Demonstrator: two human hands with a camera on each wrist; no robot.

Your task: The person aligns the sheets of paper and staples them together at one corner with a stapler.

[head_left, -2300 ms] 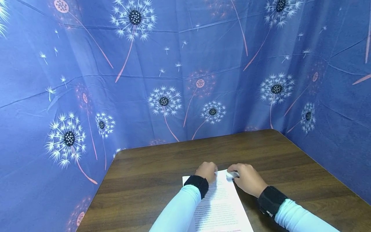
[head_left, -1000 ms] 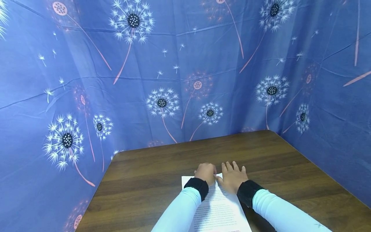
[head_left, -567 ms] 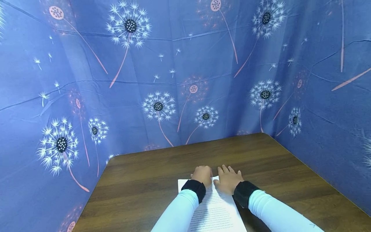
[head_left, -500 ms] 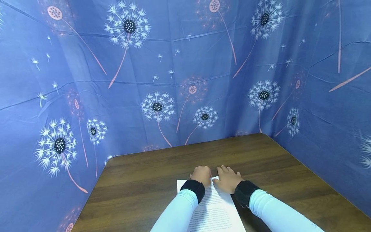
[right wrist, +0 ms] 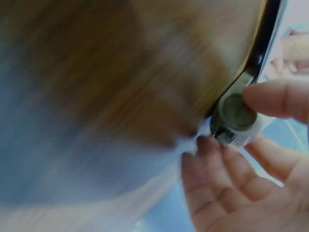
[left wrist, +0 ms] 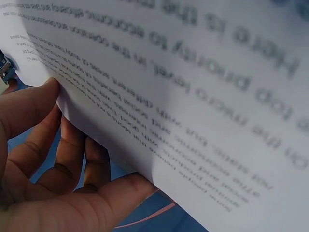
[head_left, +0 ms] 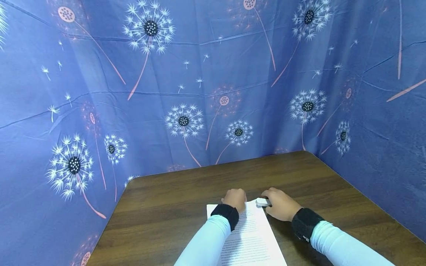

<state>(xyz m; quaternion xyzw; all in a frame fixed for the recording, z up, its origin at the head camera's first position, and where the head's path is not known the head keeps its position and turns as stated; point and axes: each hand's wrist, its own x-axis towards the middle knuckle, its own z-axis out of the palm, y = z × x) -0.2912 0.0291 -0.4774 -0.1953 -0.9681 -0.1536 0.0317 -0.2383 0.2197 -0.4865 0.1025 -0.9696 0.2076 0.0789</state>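
Observation:
A sheet of printed paper (head_left: 247, 236) lies lengthwise before me, its lines of text blurred in the left wrist view. My left hand (head_left: 235, 199) grips its far edge; up close, the thumb and a finger pinch the edge of the paper (left wrist: 159, 111). My right hand (head_left: 283, 205) holds a small white stapler-like tool (head_left: 263, 202) at the paper's far right corner. In the right wrist view, the thumb rests on the round grey-green button (right wrist: 236, 112) of this tool, with the other fingers below it.
A brown wooden table (head_left: 173, 221) carries the paper. Behind it and along its sides hangs a blue cloth (head_left: 206, 74) printed with dandelions. The table's far right corner is rounded.
Half a second ago my right hand was beside the left with fingers spread and the tool out of sight. It has moved right, with the white tool showing at the corner. The left hand stays put.

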